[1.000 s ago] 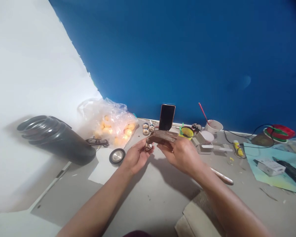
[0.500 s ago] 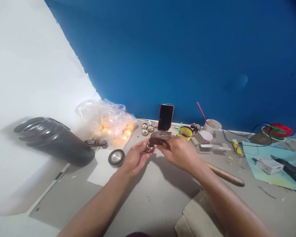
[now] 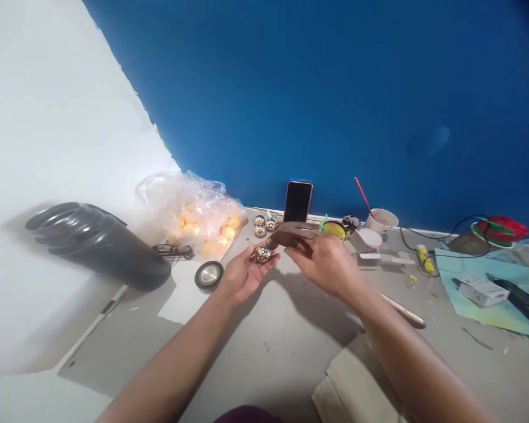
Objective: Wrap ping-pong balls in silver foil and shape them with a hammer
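Note:
In the fingers of my left hand rests a small shiny ball, gold and silver with dark patches. My right hand is wrapped round a claw hammer close to its rusty brown head. The hammer's wooden handle runs back under my right forearm and comes out on the far side. Its striking face is just above and to the right of the ball, with a small gap. Several similar decorated balls sit on the table beyond my left hand.
A phone leans on the blue wall. Left are a clear bag of yellow-orange pieces, a dark bottle and a round lid. Right stand a white cup and a yellow tub. A folded cloth lies in front.
The hammer head has risen away from the ball, which now shows more fully. My left fingers have opened out somewhat beneath it. The view has shifted slightly.

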`<control>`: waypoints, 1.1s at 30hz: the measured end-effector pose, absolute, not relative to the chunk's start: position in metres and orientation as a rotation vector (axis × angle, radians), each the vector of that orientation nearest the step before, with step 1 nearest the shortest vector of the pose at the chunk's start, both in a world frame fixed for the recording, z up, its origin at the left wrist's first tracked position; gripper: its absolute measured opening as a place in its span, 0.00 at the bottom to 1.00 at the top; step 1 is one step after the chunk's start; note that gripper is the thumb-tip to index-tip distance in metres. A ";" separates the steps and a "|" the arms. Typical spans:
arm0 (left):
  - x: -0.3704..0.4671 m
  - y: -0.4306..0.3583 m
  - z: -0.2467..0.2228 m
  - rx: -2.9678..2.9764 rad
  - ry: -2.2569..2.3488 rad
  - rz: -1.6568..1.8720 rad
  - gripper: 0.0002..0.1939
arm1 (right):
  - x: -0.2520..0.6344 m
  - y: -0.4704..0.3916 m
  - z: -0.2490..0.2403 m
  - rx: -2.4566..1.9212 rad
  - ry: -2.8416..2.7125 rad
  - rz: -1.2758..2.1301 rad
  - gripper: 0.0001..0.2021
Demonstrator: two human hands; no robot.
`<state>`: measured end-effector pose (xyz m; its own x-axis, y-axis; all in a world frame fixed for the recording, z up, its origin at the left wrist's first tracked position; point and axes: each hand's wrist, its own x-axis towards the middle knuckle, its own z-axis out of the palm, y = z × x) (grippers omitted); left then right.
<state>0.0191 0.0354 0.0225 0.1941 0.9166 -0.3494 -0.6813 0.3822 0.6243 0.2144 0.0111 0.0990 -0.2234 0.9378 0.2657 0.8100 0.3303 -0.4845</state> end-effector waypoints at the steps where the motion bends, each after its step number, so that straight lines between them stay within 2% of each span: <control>1: 0.018 0.036 0.023 0.347 0.781 1.138 0.11 | 0.215 0.011 0.100 -1.522 -2.078 0.336 0.16; 19: 0.019 0.034 0.024 0.318 0.802 1.029 0.19 | 0.212 0.012 0.093 -1.429 -2.128 0.322 0.16; 29: 0.022 0.032 0.025 0.265 0.822 1.080 0.15 | 0.208 0.010 0.091 -1.455 -2.200 0.323 0.16; 33: 0.021 0.032 0.025 0.268 0.824 1.051 0.17 | 0.209 0.012 0.092 -1.542 -2.189 0.313 0.15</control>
